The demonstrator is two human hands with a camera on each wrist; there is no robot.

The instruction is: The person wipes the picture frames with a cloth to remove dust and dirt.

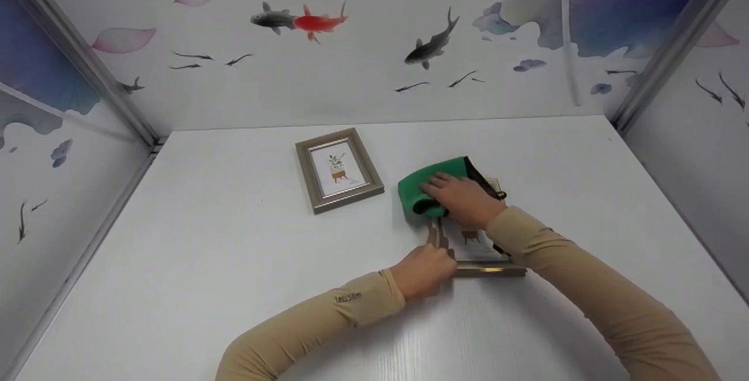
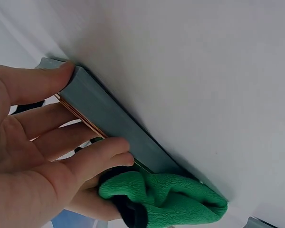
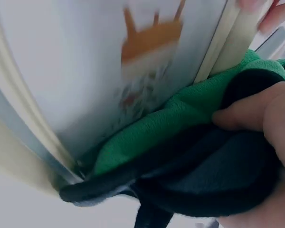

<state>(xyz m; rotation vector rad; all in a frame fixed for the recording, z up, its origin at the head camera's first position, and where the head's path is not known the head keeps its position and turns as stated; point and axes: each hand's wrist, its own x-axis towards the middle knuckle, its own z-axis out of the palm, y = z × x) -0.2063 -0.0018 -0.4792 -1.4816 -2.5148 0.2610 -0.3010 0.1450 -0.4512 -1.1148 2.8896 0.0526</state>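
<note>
A metallic-toned picture frame (image 1: 490, 271) with a potted-plant print lies on the right part of the table. My left hand (image 1: 424, 271) grips its left side, and the left wrist view shows the thumb against the outer edge (image 2: 111, 118) with fingers over the front. My right hand (image 1: 467, 199) holds a folded green cloth (image 1: 414, 189) with black trim over the frame's upper part. Up close in the right wrist view, the thumb presses into the cloth (image 3: 142, 135), which touches the print (image 3: 61, 61). Cloth and right forearm hide much of the frame.
Another picture frame (image 1: 311, 176) with a similar print lies face up, left of the cloth. The white table (image 1: 193, 252) is bounded by a back wall (image 1: 363, 88) with painted fish and by side panels with metal posts (image 1: 673, 47).
</note>
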